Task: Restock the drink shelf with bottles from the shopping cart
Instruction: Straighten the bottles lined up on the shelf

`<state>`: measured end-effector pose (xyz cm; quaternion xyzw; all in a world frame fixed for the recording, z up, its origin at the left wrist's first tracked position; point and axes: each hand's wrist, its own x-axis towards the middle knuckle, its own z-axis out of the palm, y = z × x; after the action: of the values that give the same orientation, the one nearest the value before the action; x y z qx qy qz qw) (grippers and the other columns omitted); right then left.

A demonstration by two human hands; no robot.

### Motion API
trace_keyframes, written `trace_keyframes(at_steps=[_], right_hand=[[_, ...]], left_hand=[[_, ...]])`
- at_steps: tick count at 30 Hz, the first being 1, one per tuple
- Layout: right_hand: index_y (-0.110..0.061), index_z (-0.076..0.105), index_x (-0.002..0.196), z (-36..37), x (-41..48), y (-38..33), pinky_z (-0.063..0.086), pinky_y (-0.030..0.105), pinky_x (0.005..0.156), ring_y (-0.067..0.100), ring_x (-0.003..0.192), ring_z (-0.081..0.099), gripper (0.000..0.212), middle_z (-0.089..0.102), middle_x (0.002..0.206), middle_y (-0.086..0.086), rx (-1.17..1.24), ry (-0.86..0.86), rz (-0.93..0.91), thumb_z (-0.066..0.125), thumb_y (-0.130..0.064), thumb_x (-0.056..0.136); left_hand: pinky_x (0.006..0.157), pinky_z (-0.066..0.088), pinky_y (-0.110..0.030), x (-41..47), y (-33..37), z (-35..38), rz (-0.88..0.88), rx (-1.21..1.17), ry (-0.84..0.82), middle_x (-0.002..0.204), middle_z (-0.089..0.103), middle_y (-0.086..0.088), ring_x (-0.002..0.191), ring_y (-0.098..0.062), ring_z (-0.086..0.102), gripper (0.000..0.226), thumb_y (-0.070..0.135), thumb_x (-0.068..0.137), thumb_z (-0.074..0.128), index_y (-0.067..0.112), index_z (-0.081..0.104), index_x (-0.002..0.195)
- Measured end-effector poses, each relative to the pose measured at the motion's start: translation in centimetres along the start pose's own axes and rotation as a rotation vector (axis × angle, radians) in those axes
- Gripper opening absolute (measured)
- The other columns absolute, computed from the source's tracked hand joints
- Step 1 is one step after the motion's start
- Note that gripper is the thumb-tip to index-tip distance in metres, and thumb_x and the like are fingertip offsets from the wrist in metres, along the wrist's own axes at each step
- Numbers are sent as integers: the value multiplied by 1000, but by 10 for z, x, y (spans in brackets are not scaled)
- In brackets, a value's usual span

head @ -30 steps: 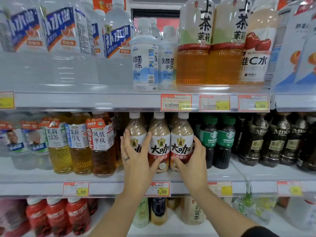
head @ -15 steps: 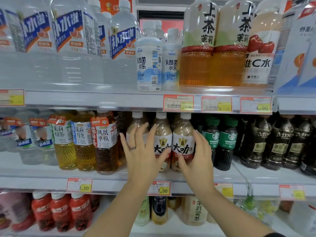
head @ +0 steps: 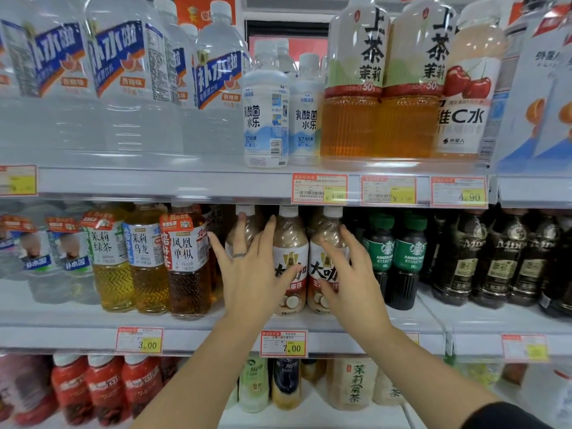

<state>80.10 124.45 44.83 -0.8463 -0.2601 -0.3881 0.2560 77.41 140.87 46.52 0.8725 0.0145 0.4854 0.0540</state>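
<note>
Three milk-coffee bottles with white caps and red-and-white labels stand in a row on the middle shelf (head: 198, 339). The left bottle (head: 255, 230) is mostly hidden behind my left hand (head: 250, 274), which hovers in front of it with fingers spread. The middle bottle (head: 289, 239) shows between my hands. In front of the right bottle (head: 328, 230) is my right hand (head: 349, 274), fingers apart, fingertips by its label. Neither hand closes around a bottle. The shopping cart is out of view.
Amber tea bottles (head: 185, 267) stand just left of the coffee row, green-capped coffee bottles (head: 402, 258) just right, then dark bottles (head: 501, 261). Large water bottles (head: 123, 88) fill the upper shelf. Red bottles (head: 105, 388) sit on the lower shelf.
A second ago both hands were wrapped around the outer coffee bottles. They have let go, spread their fingers and drawn back a little; the bottles stay on the shelf.
</note>
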Motion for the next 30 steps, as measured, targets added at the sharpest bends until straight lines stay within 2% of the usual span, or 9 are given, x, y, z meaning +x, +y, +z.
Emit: trace_keyframes(at_steps=[4, 6, 8, 12, 15, 17, 19, 22, 30], right_hand=[[-30, 37, 134, 1, 0, -2, 48, 39, 90, 34, 136, 32, 73, 27, 151, 12, -8, 6, -8, 73, -7, 76], [-30, 35, 133, -2, 0, -5, 42, 43, 99, 35, 138, 29, 72, 27, 151, 12, -26, 26, -12, 73, -10, 75], [-28, 37, 133, -5, 0, -11, 31, 43, 108, 34, 138, 28, 69, 32, 149, 14, -93, 59, -54, 74, -19, 75], [-28, 37, 135, -2, 9, -29, 23, 51, 111, 36, 134, 34, 77, 43, 141, 18, -309, 11, -155, 75, -36, 69], [-28, 33, 138, 9, 11, -37, 17, 61, 109, 39, 132, 35, 89, 48, 136, 20, -431, -40, -142, 77, -45, 63], [-27, 34, 138, 13, 11, -38, 13, 63, 108, 38, 132, 31, 90, 50, 134, 18, -456, -42, -129, 77, -46, 62], [-27, 35, 138, 15, 11, -39, 10, 64, 108, 36, 133, 29, 88, 52, 133, 15, -463, -41, -123, 77, -45, 62], [-27, 35, 137, 16, 11, -41, 10, 64, 108, 36, 134, 30, 88, 53, 131, 14, -472, -47, -125, 77, -45, 62], [-26, 36, 137, 21, 10, -46, 5, 61, 109, 32, 133, 28, 83, 50, 132, 15, -423, -31, -93, 76, -39, 65]], left_hand=[[107, 0, -64, 1, -1, -1, 32, 2, -12, 112, 68, -9, 137, -35, 32, 81, 58, 73, 61, 10, 42, 136], [109, 2, -61, 0, -4, -1, 30, -9, -31, 121, 64, -8, 139, -33, 27, 79, 61, 78, 47, 13, 36, 138], [112, 11, -56, -7, -12, -1, 25, -97, -8, 136, 52, -7, 140, -28, 21, 75, 61, 81, 42, 16, 30, 140], [102, 33, -37, -35, -29, -7, -161, -445, 33, 151, 25, -5, 140, -23, 21, 75, 39, 83, 63, 23, 23, 145], [100, 40, -36, -50, -34, -5, -306, -557, -42, 154, 16, -2, 140, -19, 24, 86, 31, 83, 67, 25, 11, 148], [94, 44, -31, -52, -35, -1, -371, -586, -102, 153, 19, -4, 135, -19, 33, 91, 30, 83, 67, 23, 5, 149], [83, 41, -24, -50, -37, 2, -407, -604, -149, 148, 33, -6, 125, -18, 44, 89, 29, 84, 66, 24, 6, 150], [81, 40, -24, -47, -39, 4, -422, -621, -172, 137, 45, -5, 118, -19, 49, 86, 27, 83, 67, 27, 13, 149], [79, 42, -24, -48, -43, 7, -389, -617, -171, 141, 43, -3, 109, -12, 52, 86, 27, 83, 67, 27, 11, 149]])
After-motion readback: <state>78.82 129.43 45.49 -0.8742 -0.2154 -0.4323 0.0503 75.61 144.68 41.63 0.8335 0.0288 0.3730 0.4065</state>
